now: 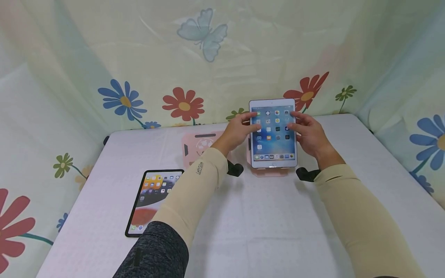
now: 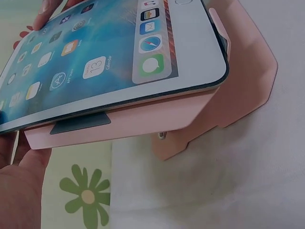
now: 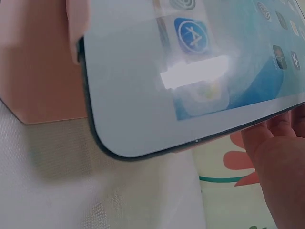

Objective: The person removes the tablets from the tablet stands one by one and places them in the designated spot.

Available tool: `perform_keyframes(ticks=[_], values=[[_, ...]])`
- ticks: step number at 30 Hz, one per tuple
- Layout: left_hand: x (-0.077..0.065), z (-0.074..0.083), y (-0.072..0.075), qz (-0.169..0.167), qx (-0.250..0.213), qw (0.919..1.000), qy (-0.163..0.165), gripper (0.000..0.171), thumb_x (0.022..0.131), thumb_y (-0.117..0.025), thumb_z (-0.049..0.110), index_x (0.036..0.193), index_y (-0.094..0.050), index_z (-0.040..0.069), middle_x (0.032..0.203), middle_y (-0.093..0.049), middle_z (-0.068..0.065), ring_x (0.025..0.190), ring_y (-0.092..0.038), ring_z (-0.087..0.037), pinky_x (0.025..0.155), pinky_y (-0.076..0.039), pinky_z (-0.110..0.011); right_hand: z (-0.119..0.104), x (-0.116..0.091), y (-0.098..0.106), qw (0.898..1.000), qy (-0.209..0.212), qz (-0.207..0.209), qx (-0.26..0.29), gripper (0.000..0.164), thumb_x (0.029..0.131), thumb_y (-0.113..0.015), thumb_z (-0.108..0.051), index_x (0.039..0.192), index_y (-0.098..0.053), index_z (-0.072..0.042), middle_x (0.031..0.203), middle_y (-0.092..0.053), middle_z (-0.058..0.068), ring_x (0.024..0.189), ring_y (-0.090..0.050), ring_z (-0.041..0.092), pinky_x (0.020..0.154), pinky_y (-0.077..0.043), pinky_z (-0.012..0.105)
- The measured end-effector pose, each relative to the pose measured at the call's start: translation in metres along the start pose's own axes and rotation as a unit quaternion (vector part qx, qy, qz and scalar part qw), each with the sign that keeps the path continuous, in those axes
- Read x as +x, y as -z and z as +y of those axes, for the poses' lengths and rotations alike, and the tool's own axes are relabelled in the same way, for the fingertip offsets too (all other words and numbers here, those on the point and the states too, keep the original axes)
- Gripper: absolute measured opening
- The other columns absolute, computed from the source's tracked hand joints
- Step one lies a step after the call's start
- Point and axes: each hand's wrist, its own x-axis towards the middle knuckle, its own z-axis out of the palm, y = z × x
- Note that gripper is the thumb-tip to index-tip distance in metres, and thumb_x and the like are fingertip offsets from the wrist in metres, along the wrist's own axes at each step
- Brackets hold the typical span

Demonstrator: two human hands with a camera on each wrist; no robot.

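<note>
Hands: left hand (image 1: 237,132) and right hand (image 1: 308,133) grip opposite sides of white-framed, round-cornered, glass-fronted tablet (image 1: 274,135), fingers part-curled | tablet lies against smooth, pink, angular stand (image 2: 245,71) | near far edge of white textured-cloth table (image 1: 264,231)

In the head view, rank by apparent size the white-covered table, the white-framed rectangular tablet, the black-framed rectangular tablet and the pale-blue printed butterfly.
1. White-covered table
2. White-framed rectangular tablet and black-framed rectangular tablet: unsure, because a beige sleeve covers part of the latter
3. Pale-blue printed butterfly
</note>
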Motion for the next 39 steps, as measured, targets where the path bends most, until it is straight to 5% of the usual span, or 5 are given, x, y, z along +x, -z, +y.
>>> perform_keyframes(ticks=[5,21,30,34,39], values=[[0.000,0.002,0.000,0.000,-0.003,1.0000,0.001,0.049,0.095,-0.071,0.024,0.142,-0.057,0.023,0.136,-0.053,0.001,0.118,-0.054,-0.016,0.101,-0.047,-0.031,-0.027,-0.020,-0.014,1.000,-0.015,0.002,-0.008,0.060,0.101,-0.061,-0.024,0.156,-0.036,-0.015,0.150,-0.034,0.011,0.132,-0.038,0.024,0.117,-0.025,0.050],[-0.007,0.009,0.007,-0.007,0.027,0.9995,-0.017,0.048,0.095,-0.072,0.026,0.141,-0.058,0.022,0.131,-0.058,0.002,0.118,-0.054,-0.015,0.103,-0.046,-0.031,-0.039,-0.029,-0.013,0.995,0.008,0.016,-0.096,0.060,0.100,-0.063,-0.026,0.153,-0.039,-0.008,0.140,-0.044,0.010,0.130,-0.040,0.026,0.118,-0.021,0.054],[-0.014,0.018,0.012,-0.003,0.031,0.9985,-0.045,0.045,0.096,-0.071,0.024,0.139,-0.060,0.022,0.131,-0.057,0.003,0.119,-0.054,-0.013,0.101,-0.047,-0.029,-0.051,-0.040,-0.012,0.993,0.042,0.008,-0.108,0.058,0.100,-0.063,-0.022,0.153,-0.042,-0.014,0.127,-0.048,-0.001,0.117,-0.049,0.019,0.106,-0.043,0.041],[-0.016,0.020,0.012,-0.002,0.027,0.9986,-0.046,0.047,0.095,-0.071,0.022,0.141,-0.058,0.023,0.133,-0.055,0.002,0.120,-0.054,-0.015,0.100,-0.048,-0.029,-0.054,-0.042,-0.011,0.993,0.043,0.002,-0.112,0.060,0.099,-0.064,-0.021,0.154,-0.040,-0.016,0.132,-0.047,0.002,0.117,-0.050,0.018,0.092,-0.052,0.029],[-0.018,0.018,0.013,0.001,0.026,0.9989,-0.040,0.050,0.094,-0.073,0.022,0.141,-0.057,0.026,0.129,-0.055,0.001,0.112,-0.057,-0.016,0.096,-0.051,-0.030,-0.056,-0.046,-0.008,0.988,0.042,-0.016,-0.144,0.064,0.099,-0.064,-0.022,0.156,-0.036,-0.019,0.146,-0.042,0.009,0.122,-0.050,0.024,0.089,-0.054,0.029]])
